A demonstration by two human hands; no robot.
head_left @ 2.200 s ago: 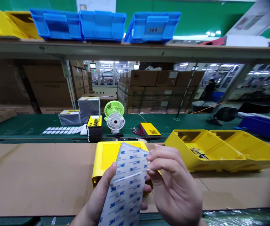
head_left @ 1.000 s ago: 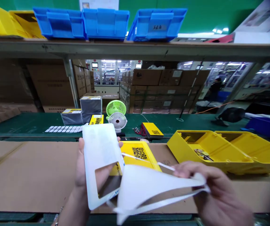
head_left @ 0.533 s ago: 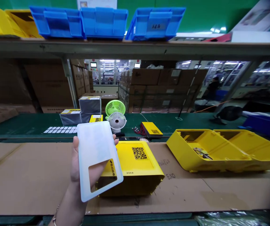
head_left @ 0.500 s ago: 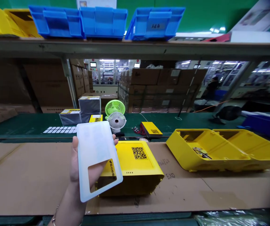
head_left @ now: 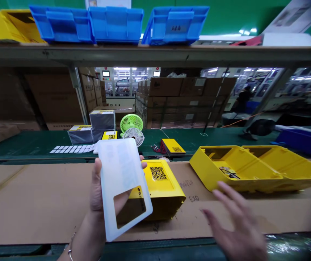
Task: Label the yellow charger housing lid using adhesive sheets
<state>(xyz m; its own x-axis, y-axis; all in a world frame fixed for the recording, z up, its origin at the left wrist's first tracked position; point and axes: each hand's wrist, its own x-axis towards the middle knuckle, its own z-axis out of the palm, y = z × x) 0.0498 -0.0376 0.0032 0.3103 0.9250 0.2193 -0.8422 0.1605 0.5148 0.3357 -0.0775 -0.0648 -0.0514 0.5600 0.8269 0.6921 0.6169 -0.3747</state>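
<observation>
White see-through sheet [head_left: 122, 181] with a window held up in left hand [head_left: 97, 190], right hand [head_left: 239, 232] empty with fingers spread, yellow box [head_left: 162, 185] on cardboard surface [head_left: 41, 203]

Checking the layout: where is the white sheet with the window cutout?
Centre-left of the head view, the white sheet with the window cutout is held up by the left hand, before the yellow casing.

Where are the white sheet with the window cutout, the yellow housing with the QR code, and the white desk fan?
white sheet [head_left: 120, 170], head view, upper solid area above the cutout.
yellow housing [head_left: 164, 188], head view, top face below the QR code.
white desk fan [head_left: 135, 135], head view, round grille.
</observation>
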